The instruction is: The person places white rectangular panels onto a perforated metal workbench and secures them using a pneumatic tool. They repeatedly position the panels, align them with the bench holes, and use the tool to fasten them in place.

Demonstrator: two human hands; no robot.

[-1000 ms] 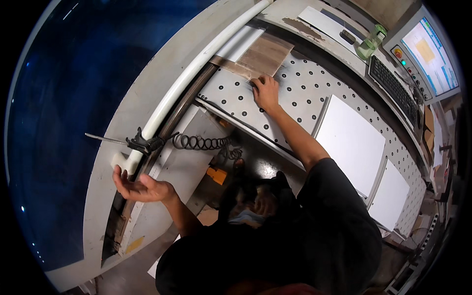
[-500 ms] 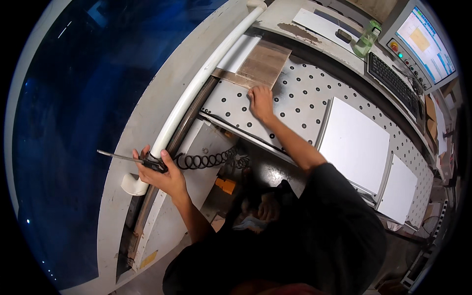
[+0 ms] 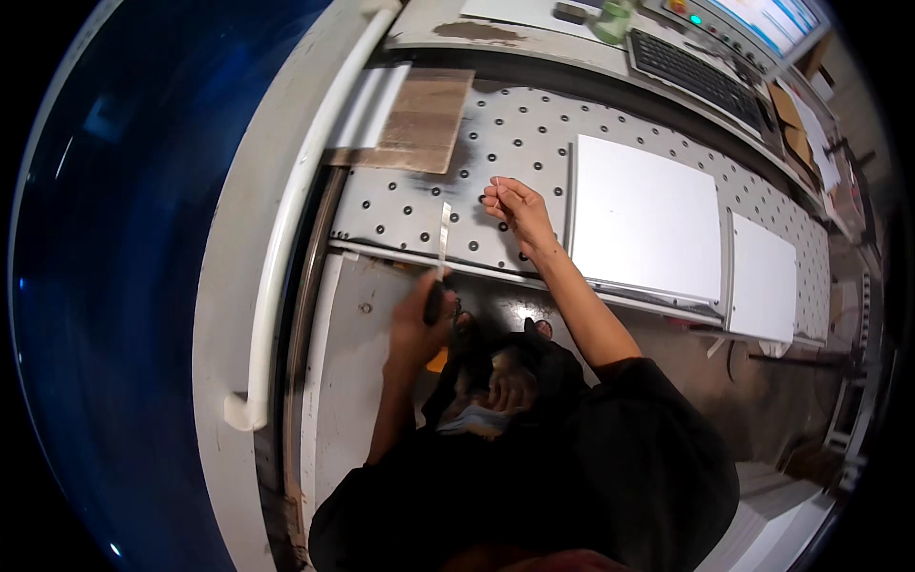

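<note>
My left hand (image 3: 415, 322), smeared by motion, is closed round the dark handle of an air blow gun (image 3: 444, 234) in front of the table's near edge. Its long metal nozzle points away from me, over the perforated table top (image 3: 519, 143). My right hand (image 3: 522, 214) is raised above the table, fingers curled and pinched together. A thin pale sliver seems to show at the fingertips, too small to name. Beyond both hands, a brown board (image 3: 424, 124) lies beside a white panel (image 3: 376, 110) at the far left of the table.
Two white boxy panels, a large one (image 3: 648, 219) and a smaller one (image 3: 762, 276), lie to the right. A white rail (image 3: 305, 191) runs along the left. At the back are a keyboard (image 3: 696, 81), a green bottle (image 3: 612, 21) and a control screen (image 3: 767, 21).
My left hand has left the white rail and swung right with the air blow gun. My right hand has drawn back from the brown board's edge. The view has turned right.
</note>
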